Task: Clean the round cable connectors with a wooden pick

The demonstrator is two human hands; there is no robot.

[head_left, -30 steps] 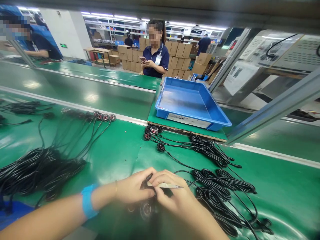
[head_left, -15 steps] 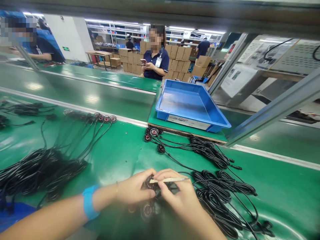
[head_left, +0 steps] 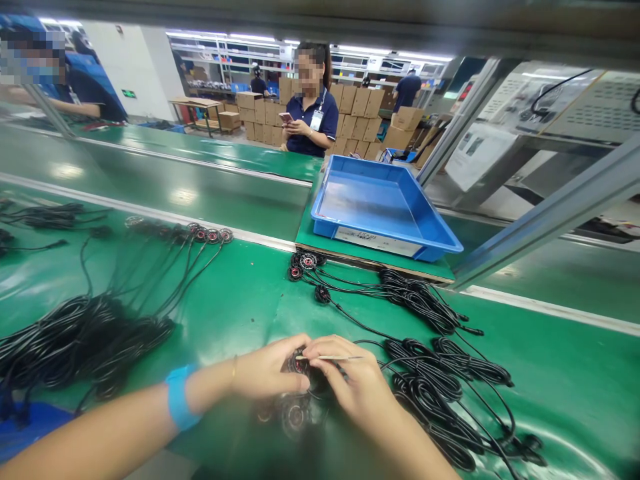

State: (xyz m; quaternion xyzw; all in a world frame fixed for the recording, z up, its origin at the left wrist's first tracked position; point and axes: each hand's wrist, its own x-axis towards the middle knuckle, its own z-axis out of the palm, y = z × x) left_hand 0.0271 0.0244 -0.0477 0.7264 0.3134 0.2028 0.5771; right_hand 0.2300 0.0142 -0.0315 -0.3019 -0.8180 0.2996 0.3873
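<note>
A small black part [head_left: 299, 364] with a red centre sits in the left grip [head_left: 267, 373], held between thumb and fingers. It looks round, light and stiff, probably hard plastic; its smooth rim could turn or slip a little, and the detailed face seems the fragile side. Holding it by the edge, as the thumb and fingers do here, looks best, since it leaves the face uncovered.

The right grip [head_left: 353, 383] is pinched on a thin pale stick [head_left: 333, 358], whose end lies over the part's face; whether it touches is too small to tell. The stick looks light and slim, best held near its working end.

Just below the left grip, a blurred round piece [head_left: 294, 416] shows over the table [head_left: 240, 293]. Right of the right grip lie black cable coils [head_left: 425, 373], which look bendy and heavier as bundles. Beyond both grips are more round ends [head_left: 309, 261] on cables, then a blue tray [head_left: 377, 241]. Well left of the left grip is a dark cable heap [head_left: 65, 340]. Farther off, a person [head_left: 313, 123] stands holding a phone [head_left: 287, 118].
</note>
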